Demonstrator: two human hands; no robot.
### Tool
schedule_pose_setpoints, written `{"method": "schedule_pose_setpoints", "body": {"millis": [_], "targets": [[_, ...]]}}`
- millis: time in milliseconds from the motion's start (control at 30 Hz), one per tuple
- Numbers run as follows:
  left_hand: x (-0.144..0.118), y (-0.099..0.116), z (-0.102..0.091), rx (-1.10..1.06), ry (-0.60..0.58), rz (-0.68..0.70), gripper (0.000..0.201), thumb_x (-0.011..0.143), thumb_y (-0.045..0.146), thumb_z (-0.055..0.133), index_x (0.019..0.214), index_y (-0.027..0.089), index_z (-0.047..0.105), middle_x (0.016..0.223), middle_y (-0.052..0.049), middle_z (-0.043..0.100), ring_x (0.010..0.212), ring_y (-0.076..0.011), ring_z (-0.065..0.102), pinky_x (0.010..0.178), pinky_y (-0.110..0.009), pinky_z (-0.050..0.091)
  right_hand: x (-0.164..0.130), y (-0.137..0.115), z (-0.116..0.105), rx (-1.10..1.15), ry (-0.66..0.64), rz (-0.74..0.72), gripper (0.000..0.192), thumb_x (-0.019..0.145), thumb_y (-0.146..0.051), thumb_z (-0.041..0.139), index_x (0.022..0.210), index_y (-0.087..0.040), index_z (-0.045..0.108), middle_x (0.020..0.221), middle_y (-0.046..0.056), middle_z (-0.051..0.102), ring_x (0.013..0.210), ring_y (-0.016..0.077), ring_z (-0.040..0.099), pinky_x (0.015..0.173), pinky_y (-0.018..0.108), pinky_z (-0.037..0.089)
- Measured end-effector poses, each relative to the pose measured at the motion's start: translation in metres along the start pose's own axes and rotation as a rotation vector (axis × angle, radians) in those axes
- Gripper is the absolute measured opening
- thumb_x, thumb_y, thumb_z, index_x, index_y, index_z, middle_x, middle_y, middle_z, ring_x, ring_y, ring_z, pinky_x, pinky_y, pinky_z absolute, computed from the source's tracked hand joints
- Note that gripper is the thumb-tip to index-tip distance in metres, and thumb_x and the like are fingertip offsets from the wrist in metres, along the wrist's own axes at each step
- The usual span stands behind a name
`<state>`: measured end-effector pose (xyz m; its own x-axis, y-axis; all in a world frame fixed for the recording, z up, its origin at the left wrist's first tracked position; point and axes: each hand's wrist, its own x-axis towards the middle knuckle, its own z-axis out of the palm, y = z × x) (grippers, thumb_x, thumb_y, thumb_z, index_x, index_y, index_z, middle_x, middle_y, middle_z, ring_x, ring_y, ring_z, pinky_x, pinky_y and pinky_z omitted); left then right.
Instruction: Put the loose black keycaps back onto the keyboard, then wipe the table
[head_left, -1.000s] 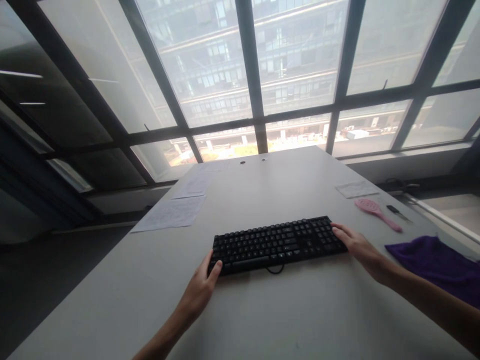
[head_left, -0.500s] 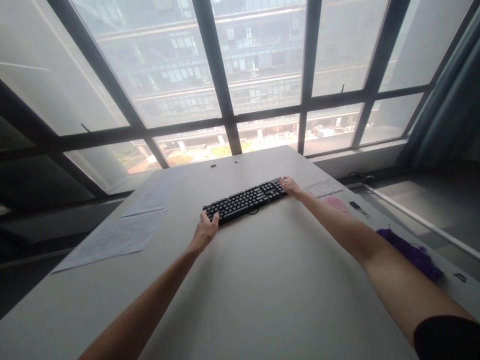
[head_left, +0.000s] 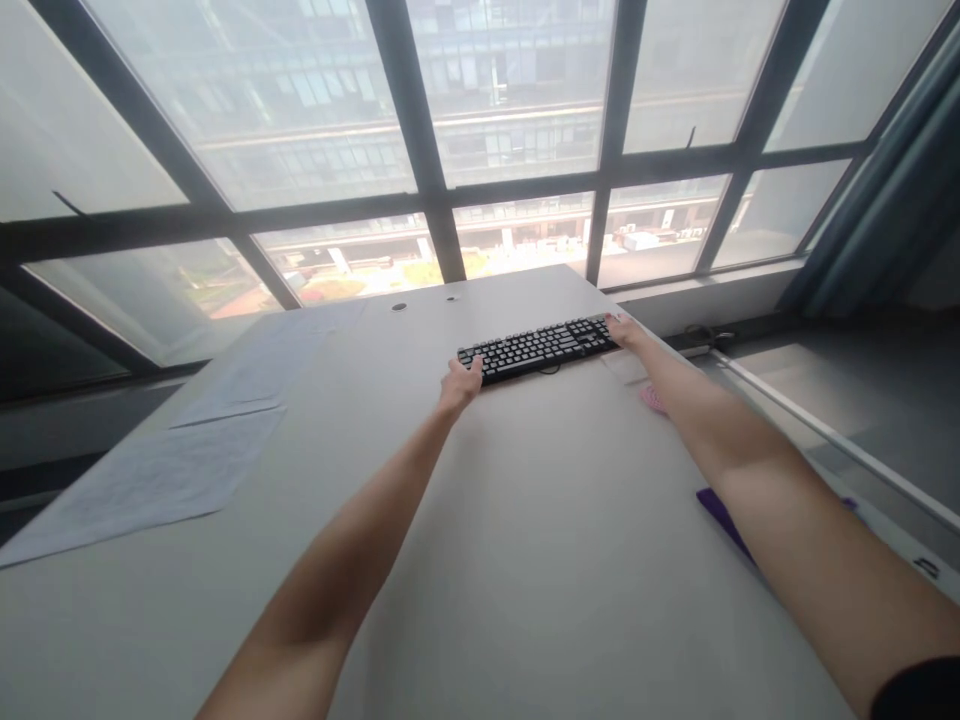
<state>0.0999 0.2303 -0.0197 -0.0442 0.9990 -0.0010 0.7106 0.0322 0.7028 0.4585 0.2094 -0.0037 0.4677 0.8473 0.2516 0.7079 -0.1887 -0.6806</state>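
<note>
The black keyboard lay flat on the white table, in the upper centre of the frame, close to the table's far edge below the window. Its long axis ran nearly left to right across the picture, with the right end tilted slightly toward the top of the frame. Both of my arms were stretched fully forward to reach it, one hand at each short end, so neither hand was clearly nearer. My left hand gripped the lower left end, fingers curled over the edge and onto the outer keys. My right hand was set against the upper right end; contact was visible, but I could not tell whether the fingers were wrapped under it. The hands were therefore well apart, separated by the full length of the keyboard. A loop of cable showed at its near edge. Outward from there, a pink brush lay partly hidden beside my right forearm, a purple cloth lay lower right, and paper sheets lay at the left of the table. Compared with the picture from one second ago, the keyboard stood much farther up the table and smaller in the frame, and my arms were extended much farther.
</note>
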Motion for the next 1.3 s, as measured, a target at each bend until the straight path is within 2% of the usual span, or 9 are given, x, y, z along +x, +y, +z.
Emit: {"method": "schedule_pose_setpoints", "body": {"millis": [100, 200, 367, 533, 667, 833, 933, 1100, 1300], "targets": [[-0.003, -0.007, -0.010, -0.011, -0.023, 0.017, 0.069, 0.099, 0.053, 0.043, 0.146, 0.004, 0.039, 0.151, -0.026, 0.044, 0.142, -0.0335, 0.043, 0.115, -0.040, 0.035, -0.012, 0.000, -0.025, -0.048, -0.011, -0.006, 0.052, 0.101, -0.039, 0.045, 0.135, 0.000, 0.053, 0.143, 0.029, 0.051, 0.137, 0.0379, 0.042, 0.115, 0.063, 0.021], [-0.015, -0.026, -0.035, -0.027, -0.032, 0.054, 0.065, 0.097, 0.051, 0.047, 0.145, 0.008, 0.044, 0.153, -0.022, 0.044, 0.144, -0.0309, 0.041, 0.116, -0.038, 0.034, -0.051, 0.010, -0.065, -0.069, 0.052, -0.200, 0.047, 0.099, -0.031, 0.043, 0.138, -0.006, 0.053, 0.146, 0.022, 0.052, 0.137, 0.0322, 0.045, 0.117, 0.052, 0.029], [-0.051, -0.056, -0.075, -0.075, -0.034, 0.092, 0.062, 0.094, 0.050, 0.052, 0.140, 0.010, 0.050, 0.139, -0.022, 0.059, 0.132, -0.0321, 0.055, 0.111, -0.043, 0.041, -0.188, 0.064, -0.127, -0.246, 0.234, -0.319, 0.047, 0.096, -0.036, 0.041, 0.132, -0.012, 0.059, 0.132, 0.018, 0.062, 0.128, 0.0324, 0.054, 0.112, 0.048, 0.039], [-0.082, -0.065, -0.093, -0.130, -0.052, 0.177, 0.058, 0.095, 0.045, 0.047, 0.141, 0.011, 0.048, 0.135, -0.019, 0.063, 0.122, -0.0280, 0.062, 0.104, -0.042, 0.048, -0.323, 0.107, -0.119, -0.569, 0.022, -0.040, 0.069, 0.096, -0.054, 0.039, 0.142, -0.003, 0.052, 0.147, 0.027, 0.048, 0.140, 0.0414, 0.041, 0.113, 0.056, 0.036], [-0.113, -0.072, -0.099, -0.172, -0.120, 0.312, 0.064, 0.094, 0.049, 0.042, 0.144, 0.009, 0.044, 0.131, -0.019, 0.064, 0.120, -0.0267, 0.063, 0.102, -0.042, 0.049, -0.380, 0.097, -0.098, -0.635, -0.138, 0.015, 0.074, 0.099, -0.053, 0.033, 0.151, -0.001, 0.041, 0.159, 0.026, 0.031, 0.150, 0.0392, 0.024, 0.120, 0.055, 0.025], [-0.182, -0.107, -0.087, 0.146, -0.193, 0.567, 0.059, 0.097, 0.053, 0.038, 0.138, 0.014, 0.055, 0.144, -0.016, 0.057, 0.138, -0.0290, 0.049, 0.118, -0.047, 0.035, -0.401, 0.064, -0.084, -0.536, -0.266, -0.126, 0.073, 0.100, -0.059, 0.031, 0.153, -0.010, 0.041, 0.163, 0.019, 0.027, 0.152, 0.0334, 0.020, 0.122, 0.053, 0.022], [-0.215, -0.123, -0.072, 0.376, -0.285, 0.680, 0.061, 0.097, 0.050, 0.044, 0.146, 0.015, 0.049, 0.157, -0.015, 0.041, 0.149, -0.0329, 0.032, 0.122, -0.054, 0.025, -0.392, 0.050, -0.074, -0.481, -0.264, -0.144, 0.063, 0.103, -0.052, 0.025, 0.148, -0.017, 0.051, 0.162, 0.015, 0.032, 0.152, 0.0327, 0.022, 0.121, 0.052, 0.026], [-0.223, -0.121, -0.063, 0.435, -0.287, 0.698, 0.053, 0.100, 0.041, 0.041, 0.148, 0.018, 0.047, 0.159, -0.013, 0.038, 0.150, -0.0311, 0.031, 0.123, -0.054, 0.025, -0.381, 0.037, -0.051, -0.614, -0.104, -0.092, 0.063, 0.100, -0.043, 0.037, 0.153, -0.008, 0.041, 0.163, 0.021, 0.026, 0.152, 0.0377, 0.015, 0.122, 0.054, 0.020], [-0.223, -0.113, -0.063, 0.379, -0.247, 0.678, 0.049, 0.098, 0.034, 0.045, 0.143, 0.017, 0.053, 0.156, -0.014, 0.043, 0.147, -0.0306, 0.035, 0.122, -0.051, 0.028, -0.350, 0.025, -0.032, -0.658, -0.201, -0.077, 0.068, 0.100, -0.042, 0.036, 0.155, -0.001, 0.033, 0.162, 0.025, 0.024, 0.152, 0.0366, 0.016, 0.123, 0.048, 0.016]]}}
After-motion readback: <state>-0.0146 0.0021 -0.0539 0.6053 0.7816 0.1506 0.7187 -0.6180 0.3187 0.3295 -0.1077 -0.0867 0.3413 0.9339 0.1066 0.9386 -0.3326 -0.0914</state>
